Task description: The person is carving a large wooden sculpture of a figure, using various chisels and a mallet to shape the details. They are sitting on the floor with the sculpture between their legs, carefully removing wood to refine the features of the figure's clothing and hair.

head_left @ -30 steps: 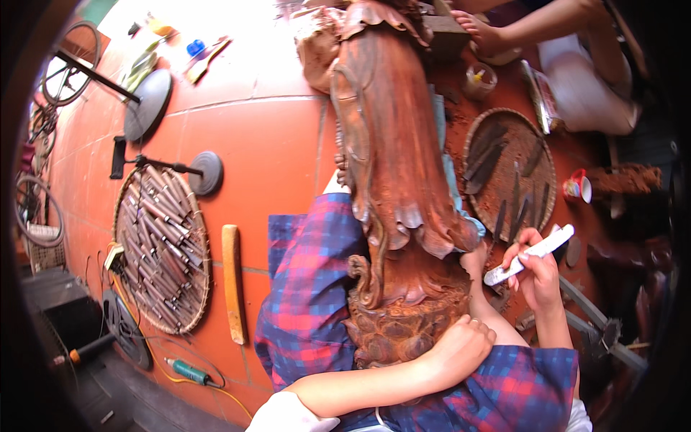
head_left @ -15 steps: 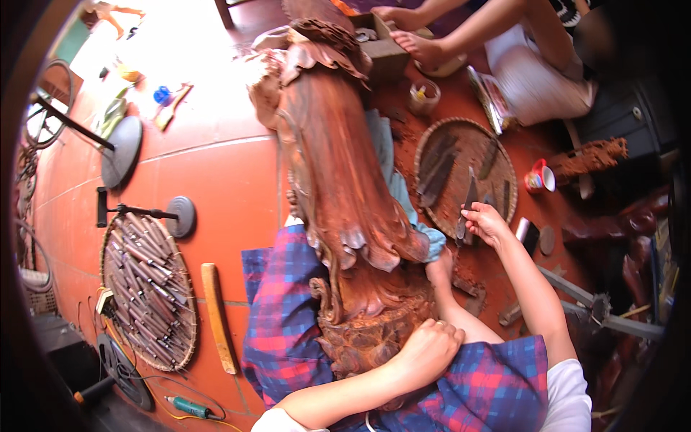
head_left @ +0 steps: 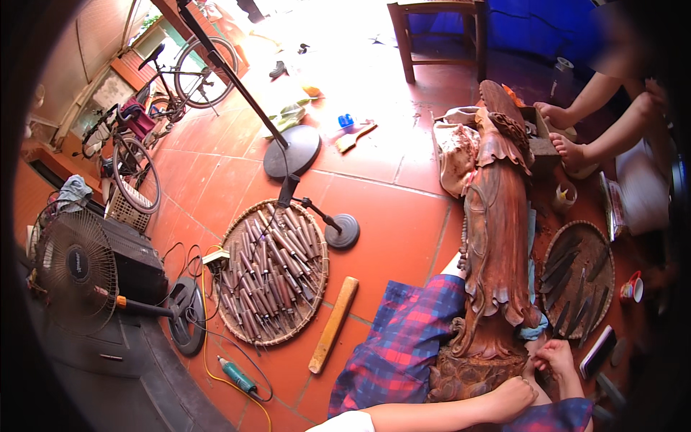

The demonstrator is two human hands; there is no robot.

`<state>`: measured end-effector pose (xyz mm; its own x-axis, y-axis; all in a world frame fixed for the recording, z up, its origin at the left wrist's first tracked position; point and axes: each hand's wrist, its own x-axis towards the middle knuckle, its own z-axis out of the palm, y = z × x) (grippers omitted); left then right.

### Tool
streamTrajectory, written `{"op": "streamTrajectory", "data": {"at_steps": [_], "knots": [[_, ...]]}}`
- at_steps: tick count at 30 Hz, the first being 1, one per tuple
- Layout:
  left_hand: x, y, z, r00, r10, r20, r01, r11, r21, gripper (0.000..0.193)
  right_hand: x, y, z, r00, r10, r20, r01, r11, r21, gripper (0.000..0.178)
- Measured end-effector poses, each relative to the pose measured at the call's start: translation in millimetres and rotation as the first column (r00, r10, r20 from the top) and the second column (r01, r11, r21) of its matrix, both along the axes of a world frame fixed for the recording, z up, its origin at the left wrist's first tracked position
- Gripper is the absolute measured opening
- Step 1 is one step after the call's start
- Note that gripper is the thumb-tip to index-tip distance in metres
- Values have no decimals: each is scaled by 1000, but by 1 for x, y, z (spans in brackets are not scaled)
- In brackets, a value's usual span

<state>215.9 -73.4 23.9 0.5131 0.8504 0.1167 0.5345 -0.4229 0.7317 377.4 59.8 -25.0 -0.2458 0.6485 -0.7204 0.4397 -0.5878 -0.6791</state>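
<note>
A tall reddish-brown carved wooden figure (head_left: 497,230) in long folded robes leans over my lap, its scaly base (head_left: 468,374) between my legs. My left hand (head_left: 512,397) is closed, lying against the lower edge of that base. My right hand (head_left: 558,360) is curled with fingertips pinched together, by the figure's lower right side. A dark narrow blade (head_left: 561,319) points toward these fingers; I cannot tell whether they grip it. Just beyond is a round woven tray (head_left: 551,248) holding several dark flat blades. Plaid cloth (head_left: 403,345) covers my legs.
To the left stand a round basket (head_left: 324,288) of wooden-handled chisels, a wooden bar (head_left: 333,324), a green power tool (head_left: 236,374) with cords and a fan (head_left: 75,266). Another person's feet (head_left: 568,147) are at the far right, near a red cup (head_left: 632,288).
The view has swung left, bringing the fan and bicycles in. My right hand has drawn back from the blade tray toward the figure's base. My left hand stays closed at the base.
</note>
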Motion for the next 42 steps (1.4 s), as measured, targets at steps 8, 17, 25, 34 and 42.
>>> {"op": "streamTrajectory", "data": {"at_steps": [8,17,25,34,42], "knots": [[29,-1,-23,996,7,87,-8,1000,5,12,28,-29,-10,994,98,38,-94,989,-116,17],[10,-2,-12,998,28,53,-29,1000,12,13,23,-29,11,993,113,-19,-114,986,-123,9],[-3,1,5,996,6,90,-6,1000,0,12,30,-31,1,992,117,-53,-122,988,-90,1],[-14,3,17,999,-12,41,12,1000,0,12,17,-37,22,986,132,-103,-137,989,-45,7],[-14,5,17,999,-24,29,25,999,-30,13,26,-29,17,983,57,-176,-86,983,-162,31]]}}
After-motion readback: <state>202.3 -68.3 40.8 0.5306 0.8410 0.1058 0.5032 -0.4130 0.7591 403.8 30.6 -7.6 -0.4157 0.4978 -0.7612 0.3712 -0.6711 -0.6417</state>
